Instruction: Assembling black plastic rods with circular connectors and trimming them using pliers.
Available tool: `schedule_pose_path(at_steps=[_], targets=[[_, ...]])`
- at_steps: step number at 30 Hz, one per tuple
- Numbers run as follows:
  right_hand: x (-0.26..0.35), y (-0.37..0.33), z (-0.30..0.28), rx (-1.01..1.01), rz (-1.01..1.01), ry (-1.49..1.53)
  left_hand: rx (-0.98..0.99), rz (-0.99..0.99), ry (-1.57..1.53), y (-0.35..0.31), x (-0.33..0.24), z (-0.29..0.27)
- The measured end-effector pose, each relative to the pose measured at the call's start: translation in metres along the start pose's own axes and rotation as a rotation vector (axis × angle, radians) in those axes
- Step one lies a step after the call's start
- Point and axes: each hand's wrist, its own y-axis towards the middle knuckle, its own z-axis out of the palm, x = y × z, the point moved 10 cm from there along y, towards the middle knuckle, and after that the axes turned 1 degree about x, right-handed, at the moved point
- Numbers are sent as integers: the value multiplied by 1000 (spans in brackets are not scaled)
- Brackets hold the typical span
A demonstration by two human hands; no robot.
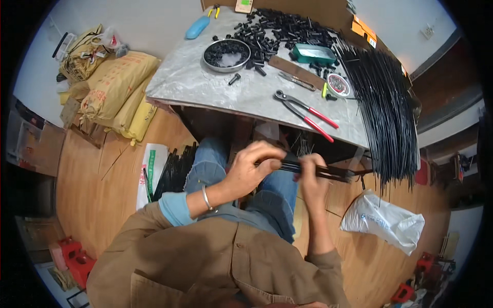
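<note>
A bundle of slim black rods is held above the lap, just off the near edge of the table, slanting slightly down toward the right. The left hand has its fingers curled over one end with the thumb alongside; the right hand is closed around it farther along, though blur hides how tightly each finger presses. To handle it well, I'd keep both grips snug but not crushing, so the rods stay parallel, and keep the blurred far end clear of the long black strands overhanging the table's right side, where it could snag. Jeans-clad knees lie beneath. On the grey tabletop beyond, red-handled pincers lie near the edge, within easy reach, with loose black bolts heaped farther back.
</note>
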Motion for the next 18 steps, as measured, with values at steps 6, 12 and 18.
schedule_pose_path(at_steps=[6,12,18], targets=[[-10,3,74,85,-227,-452,-23,49,9,17,-24,6],[-27,4,98,229,-151,-424,-2,-102,-56,9,-1,-6],[8,-2,95,119,-147,-460,-31,-185,-118,12,14,-31]])
